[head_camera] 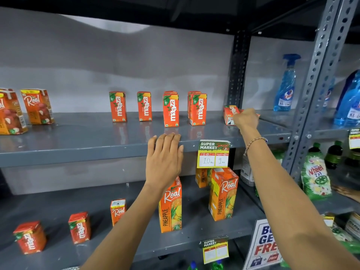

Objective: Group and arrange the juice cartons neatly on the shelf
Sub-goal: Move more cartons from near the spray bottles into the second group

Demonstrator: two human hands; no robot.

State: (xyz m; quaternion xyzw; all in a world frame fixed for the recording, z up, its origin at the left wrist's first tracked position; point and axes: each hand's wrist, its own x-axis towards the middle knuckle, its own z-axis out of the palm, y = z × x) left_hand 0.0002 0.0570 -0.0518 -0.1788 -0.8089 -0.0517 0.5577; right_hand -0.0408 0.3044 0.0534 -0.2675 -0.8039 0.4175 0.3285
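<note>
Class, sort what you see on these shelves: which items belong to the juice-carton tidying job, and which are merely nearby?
Belongs:
Maaza cartons
tipped Maaza carton gripped by right hand
Real pineapple cartons
Real lychee cartons

Merely nearby:
blue spray bottles
Wheel detergent pack
price tag

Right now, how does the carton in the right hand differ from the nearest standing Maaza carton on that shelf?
The held carton lies tipped on its side at the shelf's far right end, gripped by the right hand; the nearest standing Maaza carton stands upright, untouched, label forward. Both are small and orange-red.
</note>
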